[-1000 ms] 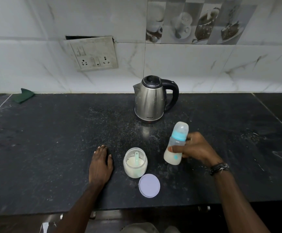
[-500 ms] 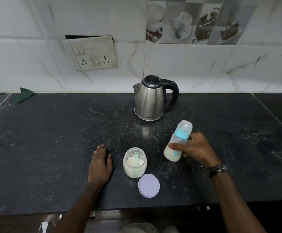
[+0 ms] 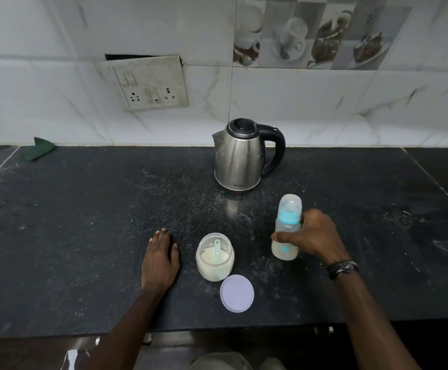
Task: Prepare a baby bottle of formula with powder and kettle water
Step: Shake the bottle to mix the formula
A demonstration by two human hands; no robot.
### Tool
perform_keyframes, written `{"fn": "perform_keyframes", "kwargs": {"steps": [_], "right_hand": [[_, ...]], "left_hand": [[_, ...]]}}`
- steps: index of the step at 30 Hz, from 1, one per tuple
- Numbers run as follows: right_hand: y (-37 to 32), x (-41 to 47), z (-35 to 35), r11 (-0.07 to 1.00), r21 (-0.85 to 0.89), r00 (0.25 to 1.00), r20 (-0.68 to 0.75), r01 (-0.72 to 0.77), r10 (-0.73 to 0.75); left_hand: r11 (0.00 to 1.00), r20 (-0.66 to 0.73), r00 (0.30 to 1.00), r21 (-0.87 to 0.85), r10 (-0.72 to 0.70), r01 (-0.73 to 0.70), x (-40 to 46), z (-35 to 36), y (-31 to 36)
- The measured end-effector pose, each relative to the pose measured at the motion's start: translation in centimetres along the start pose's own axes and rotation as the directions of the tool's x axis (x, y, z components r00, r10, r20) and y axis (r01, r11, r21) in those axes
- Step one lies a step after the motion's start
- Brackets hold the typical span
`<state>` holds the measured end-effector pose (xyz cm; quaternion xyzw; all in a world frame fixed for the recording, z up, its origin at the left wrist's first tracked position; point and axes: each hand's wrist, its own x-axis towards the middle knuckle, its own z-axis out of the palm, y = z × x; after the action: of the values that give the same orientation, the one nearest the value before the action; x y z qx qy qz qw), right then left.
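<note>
My right hand (image 3: 312, 237) grips a capped baby bottle (image 3: 287, 227) with a turquoise collar and milky liquid in its lower part; the bottle stands nearly upright on the black counter (image 3: 84, 236). An open jar of white formula powder (image 3: 214, 259) with a turquoise scoop in it sits left of the bottle. The jar's pale lilac lid (image 3: 236, 293) lies flat in front of it. My left hand (image 3: 160, 260) rests flat on the counter, left of the jar. A steel kettle (image 3: 240, 154) with a black handle stands behind, lid closed.
Powder specks are scattered over the counter around the kettle and jar. A green cloth (image 3: 41, 152) lies at the back left by the wall. A socket plate (image 3: 148, 82) hangs on the tiled wall. The counter's front edge runs just below my forearms.
My right hand has swung the bottle from a tilted, lifted pose back to nearly upright and lower, as in shaking. My left hand has stayed put.
</note>
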<state>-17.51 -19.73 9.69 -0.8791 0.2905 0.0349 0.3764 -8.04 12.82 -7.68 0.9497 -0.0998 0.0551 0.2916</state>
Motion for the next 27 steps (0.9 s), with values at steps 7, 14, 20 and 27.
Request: {"fn": "perform_keyframes", "kwargs": {"steps": [7,14,20,27], "right_hand": [[-0.1,0.0,0.0,1.0,0.0,1.0,0.02,-0.009,0.009],[0.0,0.4,0.1,0.959,0.283,0.999,0.04,0.021,-0.033],[0.9,0.8,-0.3,0.987,0.156,0.999,0.007,0.041,-0.043],[1.0,0.6,-0.4,0.992,0.109,0.998,0.032,0.056,-0.06]], "left_hand": [[1.0,-0.007,1.0,0.003,0.007,-0.007,-0.1,0.0,0.0],[1.0,-0.011,1.0,0.004,0.01,-0.01,0.1,0.0,-0.2],[1.0,-0.007,1.0,0.005,0.011,-0.011,-0.1,0.0,0.0],[1.0,-0.013,1.0,0.0,0.016,-0.016,-0.1,0.0,-0.1]]}}
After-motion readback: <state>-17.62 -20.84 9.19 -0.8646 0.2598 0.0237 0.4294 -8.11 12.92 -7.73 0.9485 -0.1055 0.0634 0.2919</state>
